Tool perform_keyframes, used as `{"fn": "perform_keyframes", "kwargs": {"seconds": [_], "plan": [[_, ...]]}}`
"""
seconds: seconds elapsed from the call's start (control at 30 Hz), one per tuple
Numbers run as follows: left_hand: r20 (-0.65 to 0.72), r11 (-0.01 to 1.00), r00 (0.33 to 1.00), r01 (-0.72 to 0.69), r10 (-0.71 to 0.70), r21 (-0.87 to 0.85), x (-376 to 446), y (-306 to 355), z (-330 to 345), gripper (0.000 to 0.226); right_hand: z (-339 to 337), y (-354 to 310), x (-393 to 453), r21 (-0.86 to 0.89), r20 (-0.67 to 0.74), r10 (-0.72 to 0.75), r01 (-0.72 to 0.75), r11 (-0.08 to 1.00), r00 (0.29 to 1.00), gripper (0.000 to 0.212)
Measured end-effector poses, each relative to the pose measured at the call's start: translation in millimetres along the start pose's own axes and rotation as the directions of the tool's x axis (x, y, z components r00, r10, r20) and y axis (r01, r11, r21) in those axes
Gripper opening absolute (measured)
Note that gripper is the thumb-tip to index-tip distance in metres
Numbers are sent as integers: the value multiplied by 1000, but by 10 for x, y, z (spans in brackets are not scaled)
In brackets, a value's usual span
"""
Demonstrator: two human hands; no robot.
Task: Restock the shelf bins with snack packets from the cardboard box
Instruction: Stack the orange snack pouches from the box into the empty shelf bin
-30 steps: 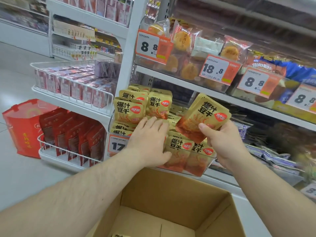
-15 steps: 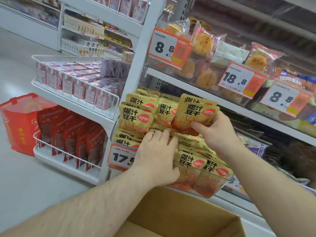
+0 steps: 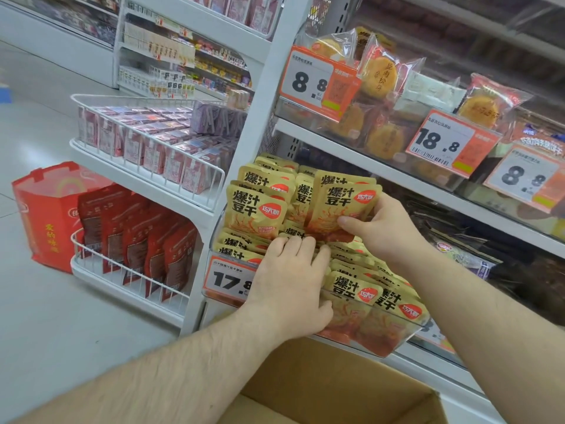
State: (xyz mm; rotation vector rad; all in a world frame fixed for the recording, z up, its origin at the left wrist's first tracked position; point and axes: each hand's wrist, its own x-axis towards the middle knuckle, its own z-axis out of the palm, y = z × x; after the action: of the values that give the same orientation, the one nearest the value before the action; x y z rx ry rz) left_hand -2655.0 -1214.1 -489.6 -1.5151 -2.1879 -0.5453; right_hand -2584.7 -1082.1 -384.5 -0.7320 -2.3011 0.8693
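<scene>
Nearest us, the cardboard box stands open below the shelf; we cannot see its contents. Above it, the clear shelf bin is packed with yellow snack packets, some upright at the back, others lying toward the front. Our left hand presses flat, fingers straight, on the lying packets. Our right hand pinches one packet upright among the rear row. Beyond, wire baskets hold red pouches and pink cartons; an upper shelf tray holds wrapped cakes.
</scene>
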Motion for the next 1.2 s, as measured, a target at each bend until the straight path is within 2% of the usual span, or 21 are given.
{"fn": "perform_keyframes", "kwargs": {"seconds": [0.43, 0.57, 0.87, 1.03, 1.2], "plan": [[7, 1000, 1000, 4, -4, 4, 4, 7, -8, 78, 322, -26, 94, 25, 48, 116, -117, 993, 992, 31], [8, 1000, 1000, 2, -2, 4, 1, 6, -7, 77, 377, 9, 67, -48, 70, 137, -134, 990, 988, 26], [25, 1000, 1000, 3, -3, 10, 7, 3, -10, 80, 385, 48, 130, -60, 33, 226, -224, 973, 973, 20], [26, 1000, 1000, 4, -4, 19, 19, 12, -10, 78, 425, 34, 139, -144, 15, 226, -221, 965, 974, 21], [65, 1000, 998, -1, -1, 28, 31, 32, -51, 78, 433, 50, 159, -114, 7, 258, -256, 960, 966, 23]]}}
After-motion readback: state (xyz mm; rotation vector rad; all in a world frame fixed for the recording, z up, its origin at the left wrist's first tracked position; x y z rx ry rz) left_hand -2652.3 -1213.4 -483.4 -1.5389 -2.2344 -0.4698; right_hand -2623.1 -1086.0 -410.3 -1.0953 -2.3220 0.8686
